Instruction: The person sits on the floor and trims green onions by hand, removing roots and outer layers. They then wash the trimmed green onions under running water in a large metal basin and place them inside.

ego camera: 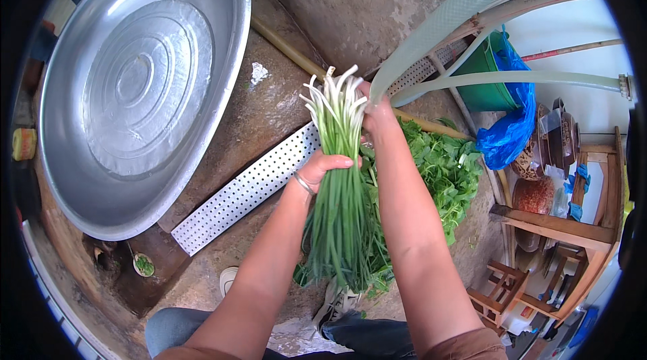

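Observation:
A bunch of long green scallions (341, 198), white root ends up and away from me, hangs in the middle. My left hand (326, 168), with a metal bangle at its wrist, is closed round the stalks. Beside the white ends is my right hand (373, 112), at the mouth of a clear braided hose (429, 36); its fingers are partly hidden, so whether it grips the hose or the stalks cannot be told. Leafy greens (445, 173) lie on the concrete floor, partly behind my right forearm.
A large metal basin (232, 56) stands at the left. A perforated metal drain cover (247, 193) crosses the wet floor. At the right are a green bucket (477, 82), a blue plastic bag (508, 132), pottery jars (533, 195) and wooden stools (561, 228). A small strainer (143, 264) lies lower left.

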A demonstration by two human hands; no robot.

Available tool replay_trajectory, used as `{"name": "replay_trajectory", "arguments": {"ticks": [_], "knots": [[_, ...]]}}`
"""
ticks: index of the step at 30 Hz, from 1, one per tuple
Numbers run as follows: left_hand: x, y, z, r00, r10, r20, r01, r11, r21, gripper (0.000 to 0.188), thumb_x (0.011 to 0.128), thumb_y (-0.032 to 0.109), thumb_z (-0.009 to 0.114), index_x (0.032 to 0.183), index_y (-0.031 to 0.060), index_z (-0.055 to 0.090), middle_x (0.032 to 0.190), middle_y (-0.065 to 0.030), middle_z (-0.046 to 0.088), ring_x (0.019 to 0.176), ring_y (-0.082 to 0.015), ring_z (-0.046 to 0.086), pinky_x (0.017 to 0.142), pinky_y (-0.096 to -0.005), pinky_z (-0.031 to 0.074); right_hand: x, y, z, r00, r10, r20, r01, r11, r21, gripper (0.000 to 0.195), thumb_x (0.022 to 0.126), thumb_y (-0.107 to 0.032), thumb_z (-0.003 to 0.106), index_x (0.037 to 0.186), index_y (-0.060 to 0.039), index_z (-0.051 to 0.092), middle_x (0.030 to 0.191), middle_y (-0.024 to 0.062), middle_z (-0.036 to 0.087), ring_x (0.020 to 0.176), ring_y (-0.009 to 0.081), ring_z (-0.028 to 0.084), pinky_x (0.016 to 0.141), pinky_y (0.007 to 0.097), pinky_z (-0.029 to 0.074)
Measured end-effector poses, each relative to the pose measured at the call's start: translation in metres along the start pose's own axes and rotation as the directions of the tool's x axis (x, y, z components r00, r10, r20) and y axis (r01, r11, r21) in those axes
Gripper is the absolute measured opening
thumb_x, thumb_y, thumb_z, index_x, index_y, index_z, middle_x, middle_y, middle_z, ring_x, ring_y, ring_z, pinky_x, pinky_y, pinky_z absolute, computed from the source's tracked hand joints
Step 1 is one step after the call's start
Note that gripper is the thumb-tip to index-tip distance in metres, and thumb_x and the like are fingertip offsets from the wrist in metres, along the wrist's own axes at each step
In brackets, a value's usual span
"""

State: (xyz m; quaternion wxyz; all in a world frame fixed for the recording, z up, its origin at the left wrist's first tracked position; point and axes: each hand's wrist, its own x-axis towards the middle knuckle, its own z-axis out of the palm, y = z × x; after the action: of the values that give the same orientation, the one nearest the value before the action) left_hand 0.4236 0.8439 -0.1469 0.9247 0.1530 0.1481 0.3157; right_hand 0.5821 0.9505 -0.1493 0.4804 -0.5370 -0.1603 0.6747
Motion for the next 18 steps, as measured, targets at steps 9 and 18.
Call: {"name": "replay_trajectory", "arguments": {"ticks": [9,18], "knots": [[-0.011,-0.015,-0.005,0.999,-0.039,-0.018,0.04,0.997,0.059,0.053,0.062,0.017,0.067,0.109,-0.0005,0.05,0.08,-0.0103,0.058,0.073,-0.0195,0.057,0.069,-0.032,0.048,-0.001,0.006,0.003,0.956,-0.259,-0.137,0.201,0.919,-0.338,0.023,0.085,-0.021,0.057,0.095,0.0002,0.058,0.082,0.0077,0.061,0.07,0.0154,0.058,0.063,0.0267,0.049],[-0.007,-0.016,-0.008,0.987,-0.074,-0.139,0.107,0.963,0.247,0.053,0.061,0.013,0.07,0.109,-0.0005,0.053,0.091,-0.0073,0.059,0.08,-0.0163,0.057,0.075,-0.0309,0.047,-0.015,-0.019,0.025,0.961,-0.189,0.2,0.272,0.55,-0.79,0.043,0.082,-0.042,0.055,0.097,-0.0016,0.057,0.094,0.0097,0.058,0.086,0.0178,0.056,0.075,0.0305,0.046]]}}
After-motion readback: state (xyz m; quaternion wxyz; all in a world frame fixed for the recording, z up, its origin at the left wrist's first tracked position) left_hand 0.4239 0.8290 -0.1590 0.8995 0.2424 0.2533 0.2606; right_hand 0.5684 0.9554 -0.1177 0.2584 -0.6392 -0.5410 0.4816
